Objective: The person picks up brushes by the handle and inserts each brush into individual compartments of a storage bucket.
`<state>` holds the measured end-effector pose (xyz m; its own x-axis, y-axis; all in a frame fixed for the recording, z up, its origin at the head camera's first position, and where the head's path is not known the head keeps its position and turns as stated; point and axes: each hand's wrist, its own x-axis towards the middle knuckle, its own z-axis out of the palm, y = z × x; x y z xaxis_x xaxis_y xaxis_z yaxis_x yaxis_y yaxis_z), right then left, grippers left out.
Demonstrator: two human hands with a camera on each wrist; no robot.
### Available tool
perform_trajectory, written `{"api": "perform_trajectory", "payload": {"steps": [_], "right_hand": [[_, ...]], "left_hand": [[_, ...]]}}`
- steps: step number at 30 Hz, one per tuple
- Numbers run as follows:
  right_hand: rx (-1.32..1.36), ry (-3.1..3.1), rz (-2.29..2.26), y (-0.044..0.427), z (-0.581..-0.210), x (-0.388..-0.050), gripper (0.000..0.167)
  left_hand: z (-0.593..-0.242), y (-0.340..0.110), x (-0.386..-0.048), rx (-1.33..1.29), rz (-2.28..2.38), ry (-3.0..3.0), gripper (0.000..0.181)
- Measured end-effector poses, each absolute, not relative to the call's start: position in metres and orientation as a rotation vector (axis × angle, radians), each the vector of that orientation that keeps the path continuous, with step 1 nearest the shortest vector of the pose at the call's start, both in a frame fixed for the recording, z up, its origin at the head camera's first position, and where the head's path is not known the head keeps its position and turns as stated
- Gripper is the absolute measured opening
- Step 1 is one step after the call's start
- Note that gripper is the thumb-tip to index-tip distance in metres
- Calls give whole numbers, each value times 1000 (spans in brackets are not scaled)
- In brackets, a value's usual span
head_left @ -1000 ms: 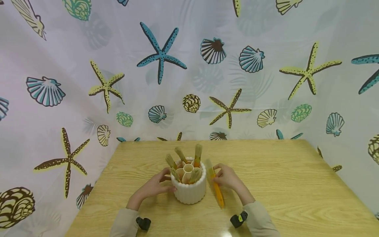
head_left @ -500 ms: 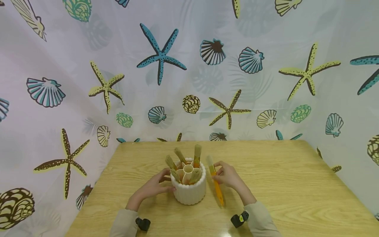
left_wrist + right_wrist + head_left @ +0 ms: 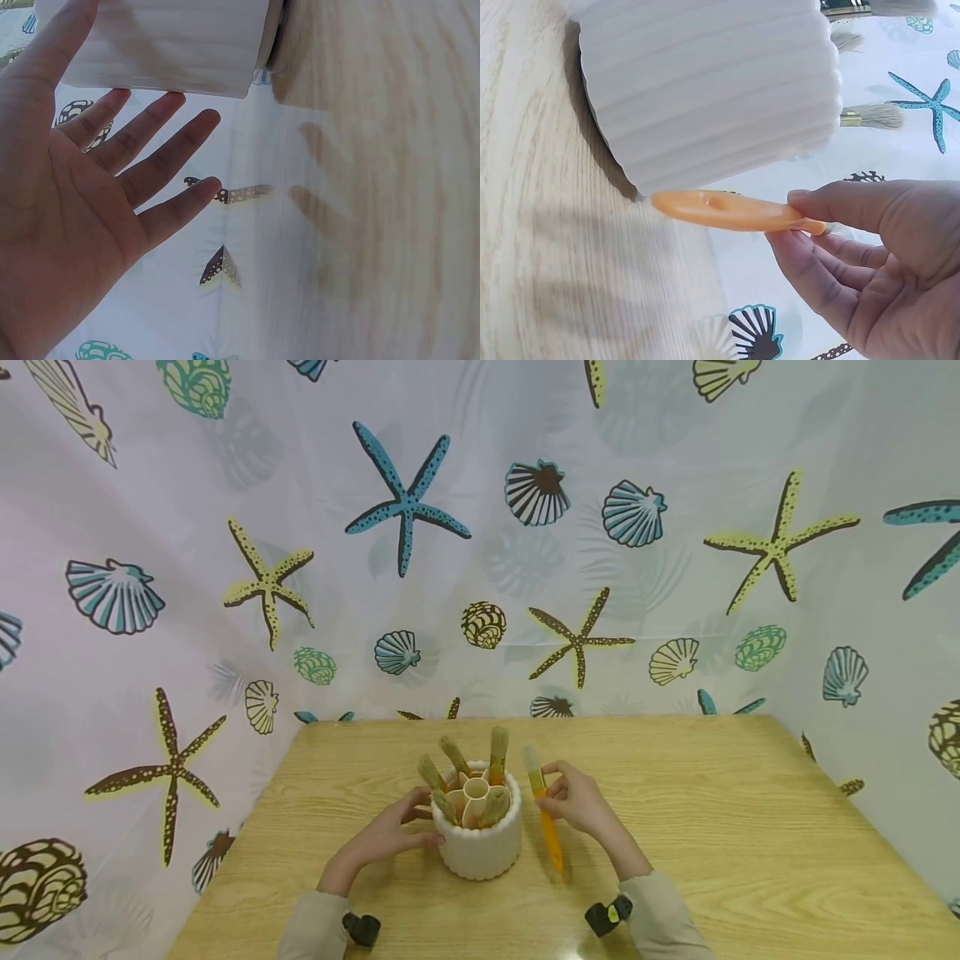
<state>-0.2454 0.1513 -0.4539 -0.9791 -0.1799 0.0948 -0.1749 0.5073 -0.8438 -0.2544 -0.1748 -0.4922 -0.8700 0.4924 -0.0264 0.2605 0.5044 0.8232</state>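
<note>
A white ribbed brush holder (image 3: 480, 852) stands upright on the table, with several paintbrushes (image 3: 498, 752) in its petal-shaped compartments, bristles up. My left hand (image 3: 386, 837) is at its left side; in the left wrist view the thumb lies along the wall and the fairly straight fingers reach toward it, some fingertips touching or very near. My right hand (image 3: 581, 797) pinches a paintbrush with an orange handle (image 3: 720, 210) between thumb and fingers, just right of the holder. That brush tilts, pale bristles up and handle end toward me; in the right wrist view my fingers partly hide its upper part.
The wood-grain table (image 3: 712, 810) extends to both sides and behind the holder. A white curtain (image 3: 465, 552) printed with starfish and shells hangs at the back and sides. A small black camera (image 3: 606, 915) sits at the right wrist, another (image 3: 362, 929) at the left.
My right hand has raised the paintbrush slightly, its handle end moving up and away from me. The left hand and the holder have stayed in place.
</note>
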Motion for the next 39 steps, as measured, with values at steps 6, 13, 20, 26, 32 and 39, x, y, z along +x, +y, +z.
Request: {"api": "perform_trajectory", "payload": {"steps": [6, 13, 20, 26, 32, 39], "right_hand": [[-353, 2760, -1537, 151, -450, -245, 46], [-343, 2809, -1571, 150, -445, -244, 47], [-337, 2817, -1629, 149, -441, -243, 48], [-339, 2783, -1741, 150, -438, -243, 49], [-350, 2791, -1827, 151, -433, -242, 48], [-319, 2781, -1907, 151, -429, -241, 47]], "left_hand": [[-493, -175, -255, 639, 1314, 2483, 79], [-492, -176, -255, 641, 1334, 2463, 80], [-492, -176, -254, 640, 1333, 2464, 81], [-492, -177, -254, 644, 1333, 2468, 81], [-491, -178, -254, 653, 1335, 2462, 80], [-491, -178, -254, 667, 1340, 2460, 79]]}}
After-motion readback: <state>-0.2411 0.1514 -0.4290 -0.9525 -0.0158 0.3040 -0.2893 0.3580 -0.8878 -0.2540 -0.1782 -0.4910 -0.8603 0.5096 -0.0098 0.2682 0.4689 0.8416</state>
